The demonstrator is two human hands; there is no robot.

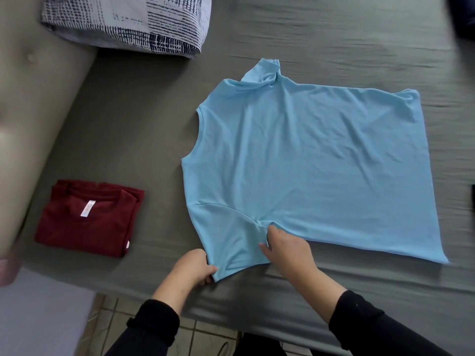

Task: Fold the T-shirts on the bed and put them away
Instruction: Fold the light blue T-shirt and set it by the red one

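A light blue T-shirt [308, 160] lies spread flat on the grey-green bed sheet [128, 124], neck toward the left and hem to the right. Its near sleeve points at me. My left hand [192, 265] grips the outer corner of that sleeve, fingers curled under the cloth. My right hand [285, 249] pinches the sleeve near the armpit seam, thumb on top of the fabric. The far sleeve is bunched up at the top. A dark red T-shirt [90, 217] sits folded at the left of the bed, label showing at its collar.
A patterned black-and-white pillow [128, 21] lies at the top left. A beige padded headboard [33, 98] runs along the left side. Tiled floor [205, 335] shows below the bed's near edge. A dark object [472, 199] peeks in at the right edge.
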